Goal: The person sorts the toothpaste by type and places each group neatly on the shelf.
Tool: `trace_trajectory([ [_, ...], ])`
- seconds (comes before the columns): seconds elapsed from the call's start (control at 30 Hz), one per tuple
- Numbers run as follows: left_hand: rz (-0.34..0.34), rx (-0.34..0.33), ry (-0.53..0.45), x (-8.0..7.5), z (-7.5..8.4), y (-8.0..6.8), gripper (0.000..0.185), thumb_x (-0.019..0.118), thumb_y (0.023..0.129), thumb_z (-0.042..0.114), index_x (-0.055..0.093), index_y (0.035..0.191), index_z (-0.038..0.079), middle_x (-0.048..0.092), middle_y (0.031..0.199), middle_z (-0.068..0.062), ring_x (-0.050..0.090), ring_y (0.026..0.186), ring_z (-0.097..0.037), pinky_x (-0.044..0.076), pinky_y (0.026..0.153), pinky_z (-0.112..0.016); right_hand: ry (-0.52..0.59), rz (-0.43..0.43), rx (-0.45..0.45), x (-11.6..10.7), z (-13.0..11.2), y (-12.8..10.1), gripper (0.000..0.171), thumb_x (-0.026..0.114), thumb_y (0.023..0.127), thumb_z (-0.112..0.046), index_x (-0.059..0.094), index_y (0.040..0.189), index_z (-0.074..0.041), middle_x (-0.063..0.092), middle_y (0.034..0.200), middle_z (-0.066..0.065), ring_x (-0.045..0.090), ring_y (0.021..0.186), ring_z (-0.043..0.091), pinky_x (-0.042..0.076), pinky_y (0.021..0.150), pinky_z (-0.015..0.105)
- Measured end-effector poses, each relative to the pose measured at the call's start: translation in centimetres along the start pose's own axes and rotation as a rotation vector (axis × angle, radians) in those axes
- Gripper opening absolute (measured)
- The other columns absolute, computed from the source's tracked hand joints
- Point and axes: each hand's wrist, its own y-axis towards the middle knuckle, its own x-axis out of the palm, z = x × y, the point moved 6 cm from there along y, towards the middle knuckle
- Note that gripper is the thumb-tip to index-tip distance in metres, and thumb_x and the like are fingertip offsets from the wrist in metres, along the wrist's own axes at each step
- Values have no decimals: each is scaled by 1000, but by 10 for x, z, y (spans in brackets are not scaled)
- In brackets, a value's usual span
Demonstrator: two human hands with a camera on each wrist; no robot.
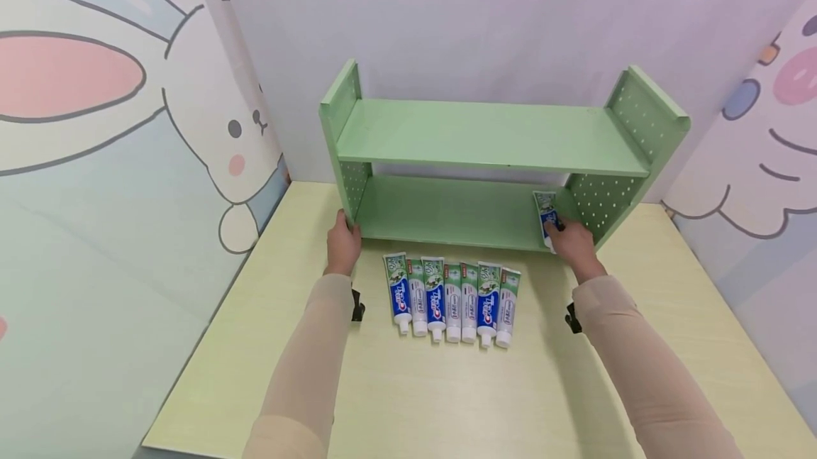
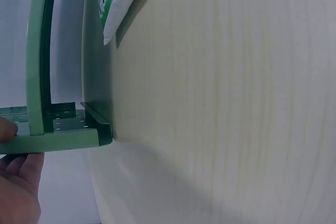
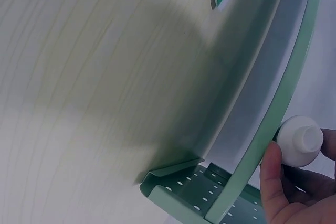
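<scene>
Shelving of toothpaste tubes, one tube being placed. The right hand point(image 1: 574, 242) grips a tube point(image 1: 547, 218) at its cap end (the right wrist view shows the fingers point(image 3: 273, 182) curled round the white cap point(image 3: 300, 141) at the shelf's front edge) and holds it on the lower board of the green shelf point(image 1: 485, 138), at the far right, just beside the perforated side panel point(image 1: 603, 200); the tube's tail points toward the back wall. The left hand point(image 1: 343, 245) rests on the shelf's lower left front corner; in the left wrist view point(image 2: 18, 182) its fingers look relaxed and press the panel's edge rather than curl round it, apparently to steady the frame. Seven more tubes point(image 1: 452, 294) lie side by side on the desk point(image 1: 485, 402) just in front of the shelf, caps toward the person, between the two forearms. The upper board carries nothing visible. Judged from this layout, the step in hand is setting down the first tube; the next move would call for releasing the cap without dragging the tube forward, then drawing the right hand back to the nearest tube of the row, with the left hand bracing the shelf against sliding.
</scene>
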Motion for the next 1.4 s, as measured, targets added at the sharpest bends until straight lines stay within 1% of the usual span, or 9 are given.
trace_trajectory([
  [0.13, -9, -5, -1, 0, 1, 0, 32, 50, 101, 6, 43, 132, -1, 57, 124, -30, 58, 111, -41, 50, 85, -51, -2, -7, 15, -1, 0, -1, 67, 34, 105, -40, 23, 146, 13, 28, 142, 42, 26, 128, 61, 25, 104, 64],
  [0.23, -10, -6, -3, 0, 2, 0, 32, 50, 101, 6, 44, 132, -1, 57, 124, -30, 58, 112, -41, 50, 86, -50, -7, 0, 20, -2, 0, -3, 68, 35, 105, -40, 25, 146, 13, 27, 143, 41, 24, 129, 60, 23, 105, 63],
  [0.33, -8, -11, 0, -1, 2, -1, 32, 50, 101, 7, 44, 132, 0, 58, 123, -29, 60, 109, -40, 51, 84, -50, -6, 17, 17, -4, 0, -5, 67, 36, 105, -39, 27, 145, 14, 31, 142, 40, 27, 129, 59, 25, 105, 62],
  [0.47, -6, -15, 2, -2, 2, -1, 31, 50, 101, 7, 44, 131, 0, 59, 122, -28, 61, 108, -39, 51, 82, -50, 0, 40, -1, -4, -1, -7, 64, 38, 104, -36, 31, 142, 15, 38, 138, 39, 34, 126, 57, 30, 103, 61],
  [0.77, -3, -2, 2, -1, 1, -1, 33, 49, 101, 6, 43, 133, -1, 58, 124, -30, 59, 111, -40, 50, 84, -50, 12, 62, -26, -2, 1, -13, 63, 40, 104, -35, 33, 141, 16, 44, 132, 40, 43, 118, 55, 36, 98, 62],
  [1.1, 5, 1, -2, -1, 0, 0, 34, 50, 101, 5, 43, 134, 0, 57, 125, -29, 58, 113, -40, 50, 86, -50, 53, 100, -47, 0, 0, -26, 59, 46, 103, -31, 36, 141, 14, 52, 120, 40, 53, 106, 50, 45, 88, 58],
  [1.23, 6, -1, -1, 0, -1, 1, 35, 50, 101, 5, 43, 135, 1, 57, 126, -28, 57, 114, -40, 49, 87, -50, 45, 96, -26, 3, 3, -34, 58, 46, 103, -32, 41, 137, 14, 54, 116, 38, 56, 100, 47, 47, 82, 56],
  [1.3, 5, -4, -1, 0, -1, 1, 35, 50, 101, 6, 43, 135, 1, 57, 127, -28, 58, 113, -39, 50, 87, -50, 37, 79, -1, 5, 4, -37, 59, 45, 103, -35, 42, 134, 15, 55, 117, 37, 56, 99, 46, 47, 81, 55],
  [1.4, 3, -6, -3, 0, -1, 1, 36, 50, 101, 5, 43, 136, 1, 56, 127, -28, 57, 114, -40, 50, 87, -50, 43, 55, 25, 8, 5, -42, 62, 44, 103, -37, 40, 135, 15, 54, 120, 36, 56, 101, 47, 47, 83, 55],
])
